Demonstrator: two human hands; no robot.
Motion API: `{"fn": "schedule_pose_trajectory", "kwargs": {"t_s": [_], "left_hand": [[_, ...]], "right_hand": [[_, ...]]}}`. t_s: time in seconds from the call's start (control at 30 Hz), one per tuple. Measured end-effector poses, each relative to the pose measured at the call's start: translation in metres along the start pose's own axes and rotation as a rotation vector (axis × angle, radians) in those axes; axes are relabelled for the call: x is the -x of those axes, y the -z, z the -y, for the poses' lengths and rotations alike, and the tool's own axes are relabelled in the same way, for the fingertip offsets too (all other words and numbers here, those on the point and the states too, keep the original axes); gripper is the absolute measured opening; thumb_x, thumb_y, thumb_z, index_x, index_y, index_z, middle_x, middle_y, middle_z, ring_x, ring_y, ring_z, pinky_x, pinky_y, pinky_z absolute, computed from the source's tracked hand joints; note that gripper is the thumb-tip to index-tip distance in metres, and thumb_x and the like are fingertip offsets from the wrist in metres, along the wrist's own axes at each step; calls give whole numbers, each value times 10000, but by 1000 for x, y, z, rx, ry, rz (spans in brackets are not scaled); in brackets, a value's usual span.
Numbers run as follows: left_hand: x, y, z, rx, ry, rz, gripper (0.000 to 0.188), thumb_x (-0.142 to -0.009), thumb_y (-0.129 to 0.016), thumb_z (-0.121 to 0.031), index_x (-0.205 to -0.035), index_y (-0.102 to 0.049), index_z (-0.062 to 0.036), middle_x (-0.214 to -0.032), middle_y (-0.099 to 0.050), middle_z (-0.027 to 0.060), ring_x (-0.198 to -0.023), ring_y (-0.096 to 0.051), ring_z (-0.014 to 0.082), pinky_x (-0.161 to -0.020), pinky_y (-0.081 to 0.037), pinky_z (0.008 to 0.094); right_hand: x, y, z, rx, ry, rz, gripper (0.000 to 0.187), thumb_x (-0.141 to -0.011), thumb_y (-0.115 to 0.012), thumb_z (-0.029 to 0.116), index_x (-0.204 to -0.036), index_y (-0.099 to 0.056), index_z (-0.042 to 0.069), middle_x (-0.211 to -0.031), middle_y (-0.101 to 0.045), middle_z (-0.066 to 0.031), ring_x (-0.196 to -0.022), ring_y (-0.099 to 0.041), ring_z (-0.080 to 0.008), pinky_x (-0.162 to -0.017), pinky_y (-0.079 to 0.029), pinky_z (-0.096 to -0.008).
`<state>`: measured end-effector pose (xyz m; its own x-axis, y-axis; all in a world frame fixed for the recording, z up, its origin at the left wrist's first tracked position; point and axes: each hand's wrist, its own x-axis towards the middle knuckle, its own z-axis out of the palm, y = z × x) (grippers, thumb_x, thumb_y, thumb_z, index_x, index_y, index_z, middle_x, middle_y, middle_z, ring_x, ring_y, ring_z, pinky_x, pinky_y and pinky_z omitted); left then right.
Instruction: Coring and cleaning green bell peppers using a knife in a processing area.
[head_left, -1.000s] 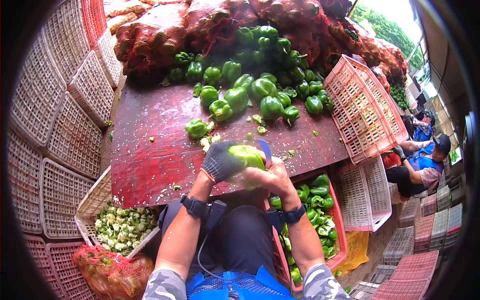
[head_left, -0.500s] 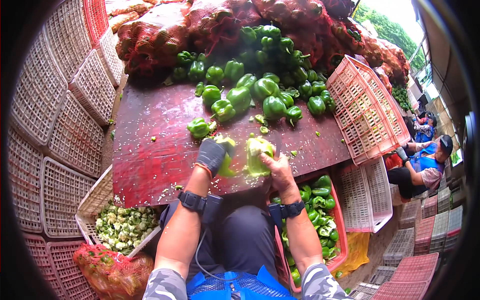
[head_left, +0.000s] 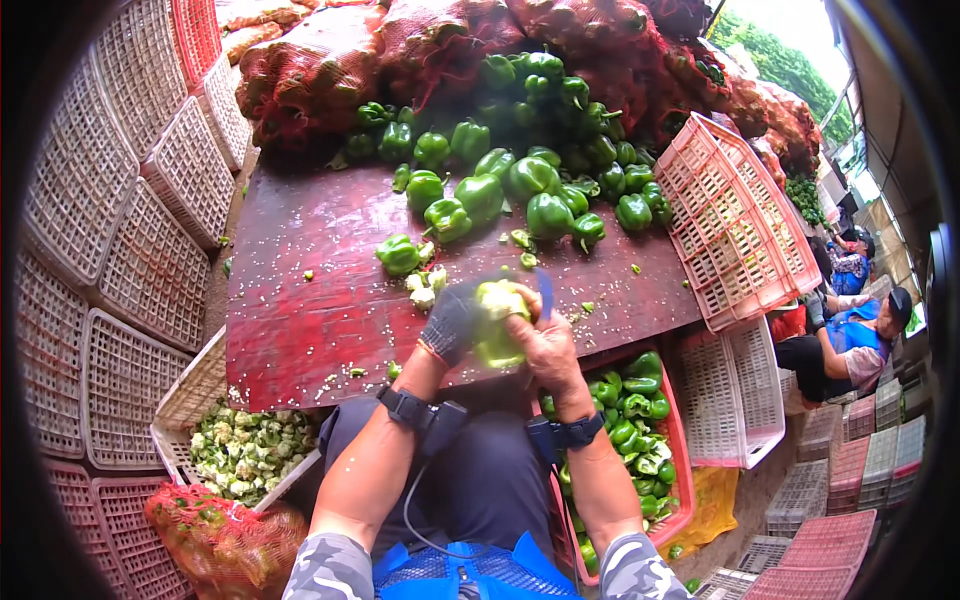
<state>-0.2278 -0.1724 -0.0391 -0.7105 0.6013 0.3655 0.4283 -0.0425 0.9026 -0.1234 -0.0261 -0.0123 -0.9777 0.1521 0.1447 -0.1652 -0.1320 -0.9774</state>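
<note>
Above the table's near edge, a cut-open green bell pepper [head_left: 498,325] with its pale inside showing is held between my two hands, blurred by motion. My left hand [head_left: 452,322], in a dark grey glove, is closed on its left side. My bare right hand [head_left: 548,345] grips a small knife [head_left: 544,290], its narrow bluish blade pointing up, while the thumb and fingers press on the pepper's right side. Pale pepper cores [head_left: 426,287] lie on the table beside the glove. Just beyond them sits a whole green pepper [head_left: 398,255].
A heap of green peppers [head_left: 530,175] covers the far part of the red table [head_left: 320,300], before red mesh sacks [head_left: 310,75]. A crate of cores [head_left: 250,455] stands at left, a red crate of cut peppers [head_left: 690,490] at right. A tilted pink crate [head_left: 735,220] rests at the table's right edge.
My hands held two separated pale-green pieces apart; now they have come together around the pepper. Pale cores now lie on the table by my left hand.
</note>
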Motion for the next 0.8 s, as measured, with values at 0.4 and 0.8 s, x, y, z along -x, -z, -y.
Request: {"fn": "schedule_pose_trajectory", "kwargs": {"t_s": [0.4,0.8], "left_hand": [[9,4,-2,-952,-160,83,185,-798,-621,-145,-918,-744,-77,-997,-733,136,-859,-697,321,-755,-537,436],[10,-7,7,-1156,7,-81,128,-760,-664,-226,-701,-721,-128,-699,-682,96,-698,-666,294,-639,-497,442]], "right_hand": [[-7,-18,39,1176,356,120,611,-787,-709,146,-1377,-561,91,-1021,-664,-153,-874,-678,-356,-771,-566,-431],[-22,-25,21,1054,434,107,411,-801,-650,66,-1208,-639,9,-1074,-694,-216,-943,-686,-399,-825,-575,-441]]}}
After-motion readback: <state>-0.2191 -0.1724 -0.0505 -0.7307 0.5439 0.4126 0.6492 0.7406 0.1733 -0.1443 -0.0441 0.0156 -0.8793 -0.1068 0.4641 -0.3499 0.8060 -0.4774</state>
